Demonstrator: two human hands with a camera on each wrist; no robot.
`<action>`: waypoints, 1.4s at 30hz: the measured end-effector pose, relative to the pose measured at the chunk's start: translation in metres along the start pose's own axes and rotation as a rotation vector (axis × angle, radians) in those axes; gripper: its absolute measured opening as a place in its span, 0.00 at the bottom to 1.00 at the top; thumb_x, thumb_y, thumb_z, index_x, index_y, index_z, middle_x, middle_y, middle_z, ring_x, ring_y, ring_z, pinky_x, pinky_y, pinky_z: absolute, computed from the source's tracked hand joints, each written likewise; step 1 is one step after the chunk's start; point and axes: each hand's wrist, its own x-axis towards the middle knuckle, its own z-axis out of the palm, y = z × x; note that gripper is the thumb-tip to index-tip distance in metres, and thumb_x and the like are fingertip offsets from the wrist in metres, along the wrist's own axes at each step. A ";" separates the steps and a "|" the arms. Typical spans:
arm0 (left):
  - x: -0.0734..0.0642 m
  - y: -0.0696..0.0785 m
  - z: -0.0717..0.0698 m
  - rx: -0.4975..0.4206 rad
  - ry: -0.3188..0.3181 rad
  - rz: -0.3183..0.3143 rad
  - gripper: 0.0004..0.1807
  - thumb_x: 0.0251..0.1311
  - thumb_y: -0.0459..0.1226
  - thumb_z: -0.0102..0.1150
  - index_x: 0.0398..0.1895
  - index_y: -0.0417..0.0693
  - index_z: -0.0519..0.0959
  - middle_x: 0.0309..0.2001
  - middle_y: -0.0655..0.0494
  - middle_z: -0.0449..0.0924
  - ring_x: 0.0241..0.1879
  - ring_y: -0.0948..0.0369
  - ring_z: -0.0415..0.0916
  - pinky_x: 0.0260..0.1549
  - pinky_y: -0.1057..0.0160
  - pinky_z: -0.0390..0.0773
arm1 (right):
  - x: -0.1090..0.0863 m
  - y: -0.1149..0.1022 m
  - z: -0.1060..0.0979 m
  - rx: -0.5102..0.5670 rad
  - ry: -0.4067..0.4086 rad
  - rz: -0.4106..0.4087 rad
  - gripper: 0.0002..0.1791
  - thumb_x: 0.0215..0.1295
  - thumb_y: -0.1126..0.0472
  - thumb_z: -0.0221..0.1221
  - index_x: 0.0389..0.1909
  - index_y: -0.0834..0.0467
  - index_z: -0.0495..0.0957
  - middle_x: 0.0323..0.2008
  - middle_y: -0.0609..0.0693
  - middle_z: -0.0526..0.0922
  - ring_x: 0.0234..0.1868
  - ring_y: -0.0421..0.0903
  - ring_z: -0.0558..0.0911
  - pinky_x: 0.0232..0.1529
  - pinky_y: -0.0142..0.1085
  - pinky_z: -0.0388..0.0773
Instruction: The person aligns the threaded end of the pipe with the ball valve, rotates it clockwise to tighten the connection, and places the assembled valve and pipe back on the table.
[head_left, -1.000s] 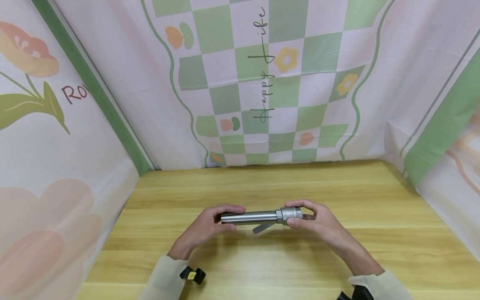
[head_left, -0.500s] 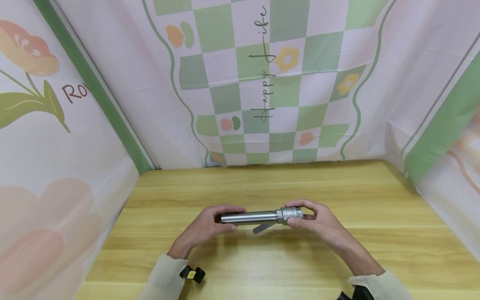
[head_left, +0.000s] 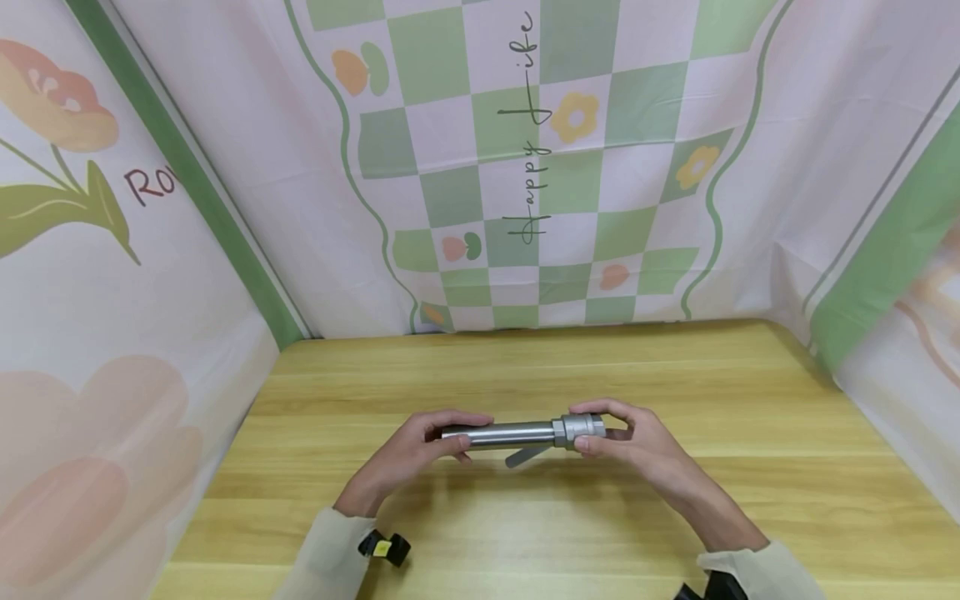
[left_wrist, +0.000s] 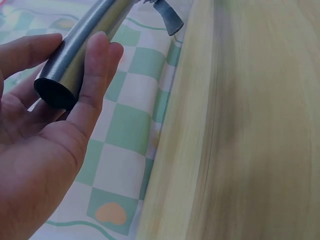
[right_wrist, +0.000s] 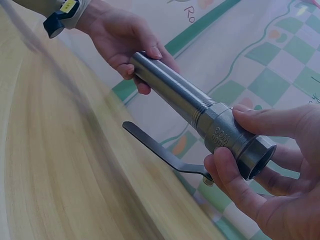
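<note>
A smooth steel pipe (head_left: 513, 434) runs level above the table, its threaded end screwed into a metal ball valve (right_wrist: 227, 131). My left hand (head_left: 401, 452) grips the pipe's free end, with the thumb laid over the near side and fingers behind. In the left wrist view the pipe's round open end (left_wrist: 57, 94) faces back toward the palm. My right hand (head_left: 647, 443) holds the valve body between thumb and fingers around its outer end. The valve's flat bent lever (right_wrist: 160, 150) hangs below, pointing back along the pipe toward the left.
The wooden table (head_left: 525, 533) lies beneath both hands. A printed cloth (head_left: 570, 200) with green checks hangs behind it, and flowered cloth (head_left: 90, 333) covers the left side. Black cameras (head_left: 386, 547) sit on both wrists, over pale sleeves.
My left thumb has moved up from the pipe's lower edge onto its near face, and the fingers have shifted slightly round it. The right hand and valve have stayed in place.
</note>
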 end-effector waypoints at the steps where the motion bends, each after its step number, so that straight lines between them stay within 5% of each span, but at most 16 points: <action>1: 0.000 0.000 0.000 -0.007 -0.003 0.001 0.20 0.82 0.42 0.59 0.72 0.53 0.82 0.72 0.49 0.81 0.59 0.33 0.81 0.56 0.56 0.88 | 0.000 0.000 0.000 0.004 0.001 0.006 0.28 0.73 0.61 0.71 0.70 0.66 0.77 0.64 0.69 0.79 0.53 0.49 0.91 0.55 0.40 0.90; 12: 0.001 0.001 -0.001 -0.023 -0.029 0.030 0.20 0.85 0.42 0.55 0.73 0.49 0.81 0.72 0.47 0.80 0.60 0.44 0.82 0.55 0.59 0.88 | 0.000 0.002 0.000 -0.012 0.007 0.005 0.29 0.72 0.61 0.72 0.70 0.66 0.77 0.64 0.69 0.79 0.52 0.50 0.90 0.53 0.38 0.89; 24: 0.001 0.001 0.000 -0.024 -0.026 0.041 0.21 0.84 0.38 0.56 0.73 0.44 0.80 0.73 0.43 0.79 0.60 0.32 0.81 0.58 0.50 0.88 | 0.000 0.001 0.000 -0.006 0.001 -0.006 0.30 0.72 0.61 0.71 0.70 0.67 0.77 0.64 0.69 0.80 0.52 0.50 0.91 0.54 0.38 0.89; 42: 0.000 0.003 -0.001 0.012 -0.026 0.061 0.21 0.81 0.37 0.60 0.73 0.45 0.80 0.73 0.45 0.80 0.58 0.33 0.82 0.58 0.61 0.87 | 0.001 0.002 0.001 -0.016 0.009 0.002 0.30 0.71 0.61 0.72 0.69 0.67 0.77 0.64 0.68 0.79 0.52 0.51 0.91 0.53 0.38 0.90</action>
